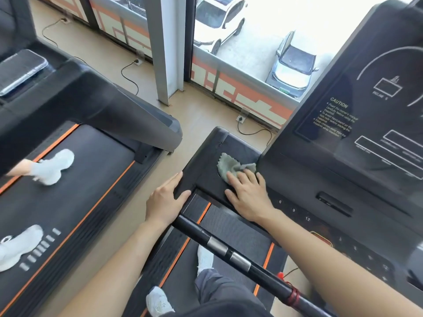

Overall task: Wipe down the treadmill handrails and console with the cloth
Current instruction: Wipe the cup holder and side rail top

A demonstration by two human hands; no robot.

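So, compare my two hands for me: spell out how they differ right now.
The right hand lies flat, its fingertips pressing the grey cloth. The left hand touches no cloth. The right hand rests on top of the console tray, while the left hand straddles the tray's near corner, with its fingers along the outer edge and its thumb on the inner one. Both hands are bare, with straight fingers.

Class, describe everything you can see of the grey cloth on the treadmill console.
The cloth is small, grey-green and soft-looking, with a zigzag-cut edge. It lies crumpled and partly bunched on the black side wing of the console, left of the display panel. The right hand presses flat on its near part with straight fingers, covering that part.
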